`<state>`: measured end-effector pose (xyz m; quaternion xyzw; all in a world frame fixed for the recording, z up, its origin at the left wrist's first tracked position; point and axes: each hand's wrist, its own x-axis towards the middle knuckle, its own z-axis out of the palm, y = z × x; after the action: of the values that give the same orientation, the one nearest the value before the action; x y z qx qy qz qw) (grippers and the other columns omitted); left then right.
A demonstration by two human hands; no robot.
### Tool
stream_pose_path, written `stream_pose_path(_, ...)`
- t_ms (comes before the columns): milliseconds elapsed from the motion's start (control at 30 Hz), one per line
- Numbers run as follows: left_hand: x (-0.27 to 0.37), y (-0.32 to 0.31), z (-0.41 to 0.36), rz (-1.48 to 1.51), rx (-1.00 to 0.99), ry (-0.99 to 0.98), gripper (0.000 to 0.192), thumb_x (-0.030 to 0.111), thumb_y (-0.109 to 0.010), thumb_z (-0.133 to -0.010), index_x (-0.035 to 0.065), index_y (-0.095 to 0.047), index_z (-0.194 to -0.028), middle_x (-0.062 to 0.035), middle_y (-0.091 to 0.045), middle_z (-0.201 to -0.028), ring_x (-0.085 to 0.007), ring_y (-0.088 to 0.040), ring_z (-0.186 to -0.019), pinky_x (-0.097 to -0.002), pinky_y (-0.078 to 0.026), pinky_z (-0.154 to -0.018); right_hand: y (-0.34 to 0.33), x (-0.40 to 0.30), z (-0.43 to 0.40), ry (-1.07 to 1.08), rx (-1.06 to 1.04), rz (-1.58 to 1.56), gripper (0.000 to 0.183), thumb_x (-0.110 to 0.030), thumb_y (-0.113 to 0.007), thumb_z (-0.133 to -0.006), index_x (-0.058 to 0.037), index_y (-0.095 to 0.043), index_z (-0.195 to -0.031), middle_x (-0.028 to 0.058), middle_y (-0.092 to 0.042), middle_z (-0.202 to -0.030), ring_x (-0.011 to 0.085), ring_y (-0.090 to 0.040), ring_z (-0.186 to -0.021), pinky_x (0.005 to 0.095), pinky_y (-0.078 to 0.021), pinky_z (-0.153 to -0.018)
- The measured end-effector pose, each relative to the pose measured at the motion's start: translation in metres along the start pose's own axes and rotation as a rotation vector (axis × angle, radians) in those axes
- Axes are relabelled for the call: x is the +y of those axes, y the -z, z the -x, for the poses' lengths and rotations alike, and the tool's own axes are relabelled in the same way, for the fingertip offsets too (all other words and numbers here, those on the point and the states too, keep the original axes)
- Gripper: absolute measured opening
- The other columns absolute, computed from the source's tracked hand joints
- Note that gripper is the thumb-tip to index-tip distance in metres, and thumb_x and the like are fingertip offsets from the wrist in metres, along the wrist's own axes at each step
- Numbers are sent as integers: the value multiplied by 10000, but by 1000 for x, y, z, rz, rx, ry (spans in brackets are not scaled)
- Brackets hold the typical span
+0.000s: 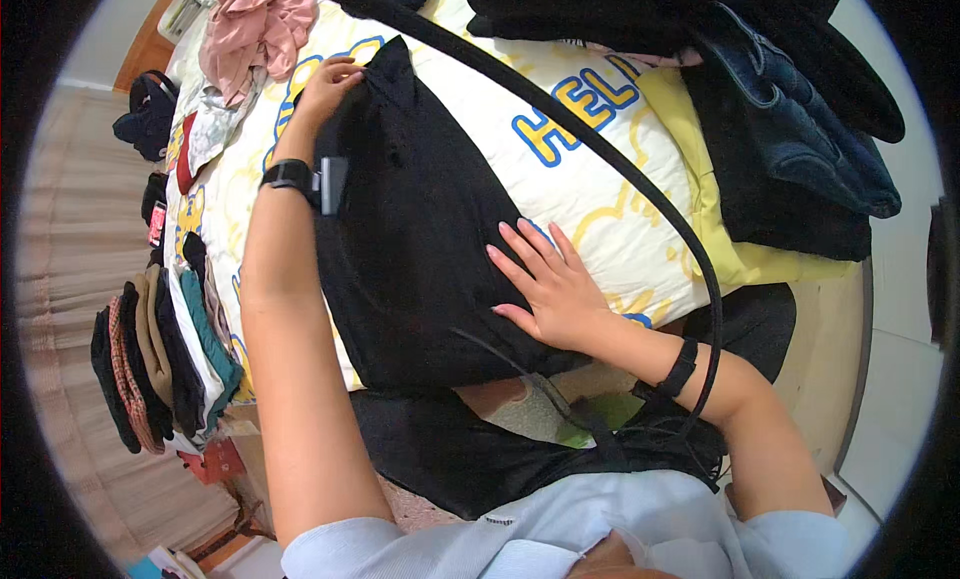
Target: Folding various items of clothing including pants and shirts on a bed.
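Observation:
A black cloth garment (420,226) lies spread over the edge of a bed, on a white patterned bedspread (480,99). At its far left corner is my left hand (334,84), thumb and fingertips closed on the fabric's edge. My right hand (551,290) rests flat with spread fingers on the garment's right side, near the bed's front edge. Both wrists wear black straps, and a small device sits on the left one. A black cable (637,166) arcs across the view, in front of the bed.
Dark jeans (802,121) and black clothes lie at the far right over a yellow cloth (701,196). Pink clothing (255,31) is heaped at the far left. Folded clothes (169,346) are stacked along the left edge, beside a curtain (67,279).

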<state>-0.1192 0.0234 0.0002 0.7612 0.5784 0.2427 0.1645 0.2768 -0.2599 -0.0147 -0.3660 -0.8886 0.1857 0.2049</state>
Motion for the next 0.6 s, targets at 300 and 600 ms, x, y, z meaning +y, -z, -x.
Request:
stream_pose_path(300, 21, 4, -27, 45, -238, 186, 189, 209, -570, -893, 79, -653, -1001, -77, -647, -834, -204, -638, -740, -312, -474, -646, -1, 2, -1, -7, -7, -6, 640, -430, -559, -861, -117, -381, -1390, 133, -283, -1477, 306, -231, -1378, 485, -140, -1120)
stream_pose_path(600, 27, -33, -10, -344, 6, -41, 337, 250, -691, -795, 102, -625, -1090, -158, -562, -1147, -330, -573, -1008, -391, -459, -896, -3, 4, 0, -1, 17, -31, 635, -428, -559, -860, -117, -386, -1386, 128, -282, -1478, 297, -222, -1383, 484, -140, -1122)
